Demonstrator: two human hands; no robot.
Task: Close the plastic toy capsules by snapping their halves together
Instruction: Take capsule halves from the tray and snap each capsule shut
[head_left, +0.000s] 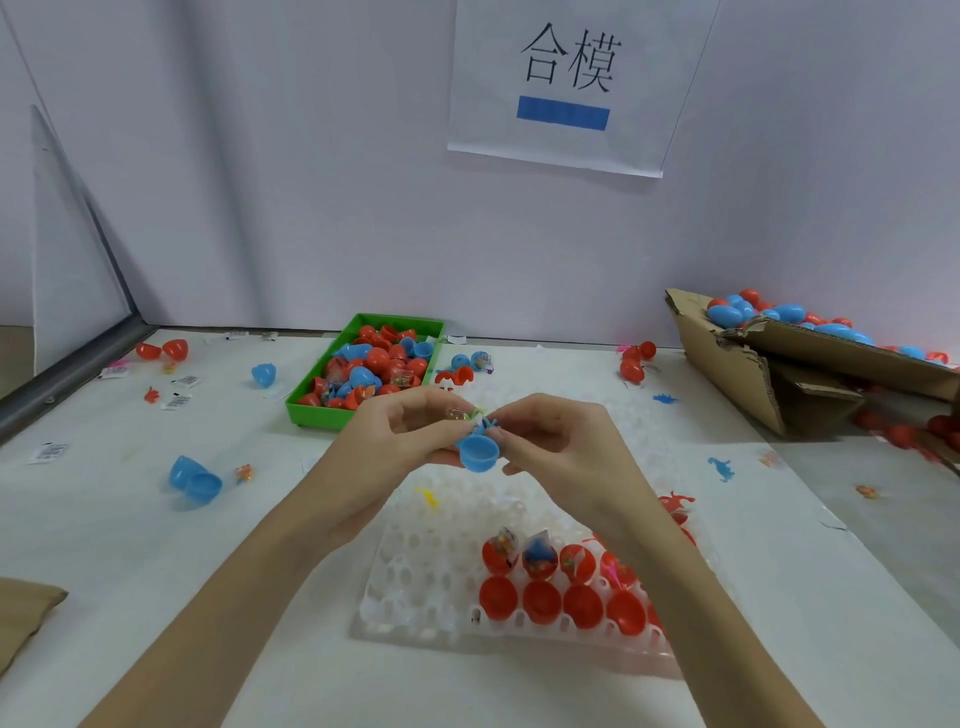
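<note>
Green tray (311, 410) toward the bench's far edge: heaped with red and blue capsule halves and small packets. Clear dimpled tray (395, 592) at the near edge, under my wrists: red halves (540, 600) sit in its cups, rounded and glossy, a few with wrapped toys inside (contents too small to name). Torn cardboard box (727, 364) at the far right corner holds closed blue and red capsules.

My left hand (400, 447) and right hand (561, 447) meet above the bench middle, fingers curled, both pinching one blue capsule half (479, 454), smooth, cup-shaped, with a small toy bundle at its rim.

White bench, scattered with loose halves, tiny plastic dinosaurs, paper labels. Pale wall behind, printed sign (566, 83) hung on it.
</note>
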